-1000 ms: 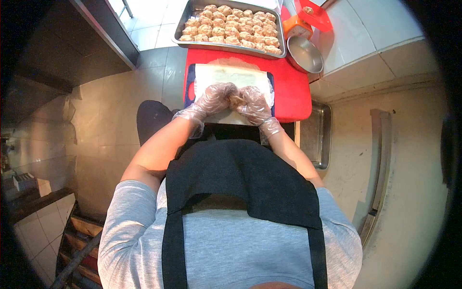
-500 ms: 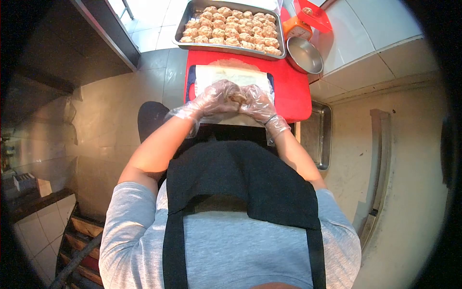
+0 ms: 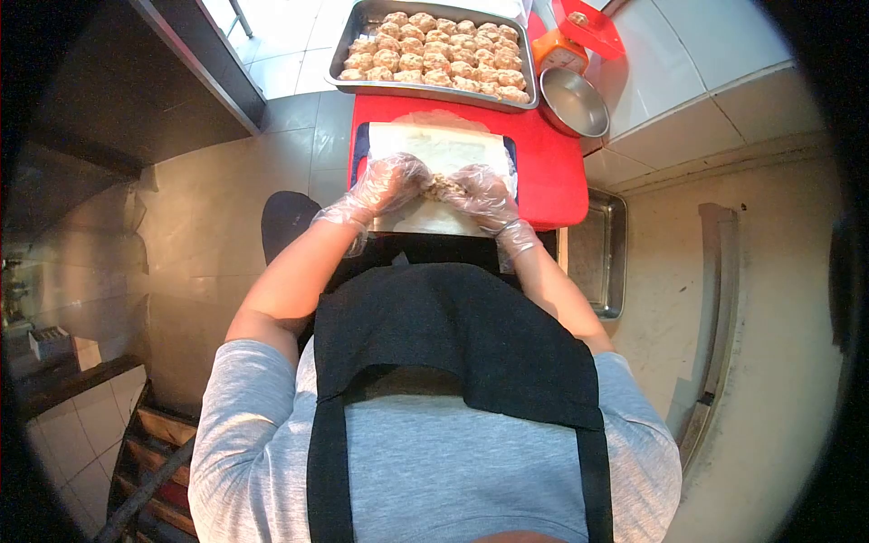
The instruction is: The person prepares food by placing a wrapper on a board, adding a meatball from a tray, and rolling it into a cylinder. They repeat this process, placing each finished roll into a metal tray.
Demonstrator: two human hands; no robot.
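My left hand (image 3: pixel 396 181) and my right hand (image 3: pixel 485 192), both in clear plastic gloves, close on a lumpy piece of minced filling (image 3: pixel 444 188) from its two sides. The filling is pale brown and coarse, and the fingers partly hide it. Under the hands lies a pale, flat sheet (image 3: pixel 433 143), which covers most of a board with a dark blue rim (image 3: pixel 361 145). This board rests on a red tabletop (image 3: pixel 550 176).
Beyond the board, a metal tray (image 3: pixel 434 89) holds rows of similar filling balls (image 3: pixel 436 52). To its right are a steel bowl (image 3: pixel 575 104) and an orange scale (image 3: pixel 558 52) with a red pan (image 3: pixel 590 32). An empty-looking metal pan (image 3: pixel 608 253) sits lower, by the wall.
My hands have moved slightly apart and turned, the left one leftward. More of the filling shows between them, and it now looks stretched lengthwise. Tray, bowl and scale stay put.
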